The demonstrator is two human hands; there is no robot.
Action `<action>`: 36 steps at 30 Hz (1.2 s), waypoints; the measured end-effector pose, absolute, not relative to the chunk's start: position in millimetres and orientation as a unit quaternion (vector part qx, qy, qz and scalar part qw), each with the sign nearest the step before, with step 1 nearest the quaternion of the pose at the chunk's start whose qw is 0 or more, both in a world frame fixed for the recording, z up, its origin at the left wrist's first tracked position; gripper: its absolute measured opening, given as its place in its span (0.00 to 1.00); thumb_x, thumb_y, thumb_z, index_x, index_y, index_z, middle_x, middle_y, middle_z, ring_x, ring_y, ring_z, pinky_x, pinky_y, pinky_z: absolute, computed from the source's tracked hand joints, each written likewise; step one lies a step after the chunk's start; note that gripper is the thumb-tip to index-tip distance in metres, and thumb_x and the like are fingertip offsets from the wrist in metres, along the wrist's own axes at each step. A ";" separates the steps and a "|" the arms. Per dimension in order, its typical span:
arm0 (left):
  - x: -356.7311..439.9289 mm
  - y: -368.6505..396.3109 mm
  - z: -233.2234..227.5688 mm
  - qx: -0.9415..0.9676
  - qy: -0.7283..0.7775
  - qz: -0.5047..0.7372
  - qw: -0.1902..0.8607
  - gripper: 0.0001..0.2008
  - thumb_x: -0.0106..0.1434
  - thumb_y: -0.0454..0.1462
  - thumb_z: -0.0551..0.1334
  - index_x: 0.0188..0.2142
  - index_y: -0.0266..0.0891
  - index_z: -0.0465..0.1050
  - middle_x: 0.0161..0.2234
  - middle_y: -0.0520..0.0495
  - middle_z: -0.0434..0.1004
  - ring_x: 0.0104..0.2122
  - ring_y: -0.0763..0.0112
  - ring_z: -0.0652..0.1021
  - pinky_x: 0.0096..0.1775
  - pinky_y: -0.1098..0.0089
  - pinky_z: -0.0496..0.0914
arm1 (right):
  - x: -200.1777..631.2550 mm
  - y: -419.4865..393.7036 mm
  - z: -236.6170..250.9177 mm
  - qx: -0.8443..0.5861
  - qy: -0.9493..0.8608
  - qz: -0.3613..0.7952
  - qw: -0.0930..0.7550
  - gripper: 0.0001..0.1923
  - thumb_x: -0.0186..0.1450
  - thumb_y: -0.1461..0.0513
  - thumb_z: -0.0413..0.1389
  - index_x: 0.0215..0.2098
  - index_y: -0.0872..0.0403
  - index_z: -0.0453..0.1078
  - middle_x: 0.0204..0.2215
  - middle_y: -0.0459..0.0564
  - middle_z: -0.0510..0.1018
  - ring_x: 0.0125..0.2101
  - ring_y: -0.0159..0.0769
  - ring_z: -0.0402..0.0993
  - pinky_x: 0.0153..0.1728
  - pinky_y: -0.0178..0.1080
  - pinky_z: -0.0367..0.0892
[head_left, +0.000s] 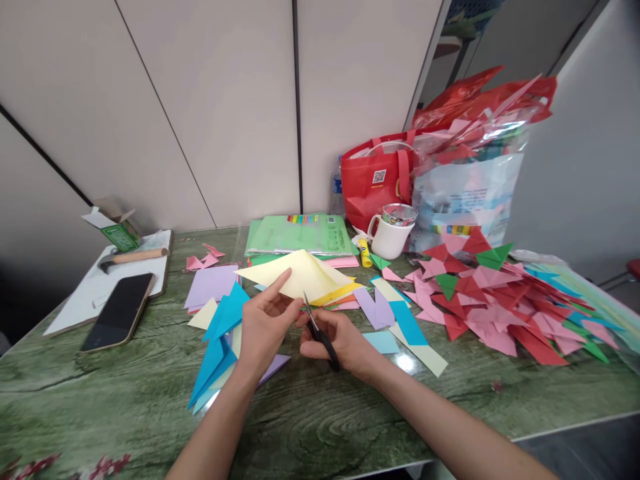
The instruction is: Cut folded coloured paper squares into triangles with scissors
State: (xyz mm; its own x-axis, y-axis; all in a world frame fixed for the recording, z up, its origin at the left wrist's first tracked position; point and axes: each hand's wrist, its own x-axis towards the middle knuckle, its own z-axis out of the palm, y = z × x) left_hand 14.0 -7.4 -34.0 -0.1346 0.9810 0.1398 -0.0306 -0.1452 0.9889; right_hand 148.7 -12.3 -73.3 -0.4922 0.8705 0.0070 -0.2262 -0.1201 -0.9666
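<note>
My left hand holds a folded pale yellow sheet of paper above the table, index finger raised against its near edge. My right hand grips black-handled scissors, their blades pointing up at the sheet's lower edge. Blue folded paper pieces lie just left of my left hand. Purple and blue offcuts lie right of my right hand.
A pile of red, pink and green folded triangles fills the right side. A white mug, glue stick, green paper pack, red bag and a plastic bag sit behind. A phone, clipboard and hammer lie left.
</note>
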 end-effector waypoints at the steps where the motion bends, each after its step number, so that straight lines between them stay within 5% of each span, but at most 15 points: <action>1: 14.0 -7.3 -34.0 0.491 0.486 0.576 0.437 0.29 0.47 0.33 0.66 0.52 0.35 0.69 0.27 0.49 0.77 0.29 0.71 0.75 0.34 0.68 0.71 | 148.7 -12.2 -73.3 -0.306 -0.529 0.683 0.400 0.22 0.45 0.56 0.67 0.34 0.56 0.66 0.21 0.41 0.68 0.22 0.28 0.61 0.24 0.33 0.56; 36: 13.3 -6.9 -38.2 0.508 0.478 0.576 0.426 0.28 0.48 0.33 0.66 0.52 0.36 0.69 0.27 0.49 0.76 0.27 0.73 0.73 0.31 0.71 0.69 | 146.4 -13.4 -81.5 -0.325 -0.579 0.622 0.416 0.17 0.51 0.53 0.63 0.29 0.55 0.65 0.17 0.37 0.59 0.18 0.25 0.52 0.21 0.32 0.49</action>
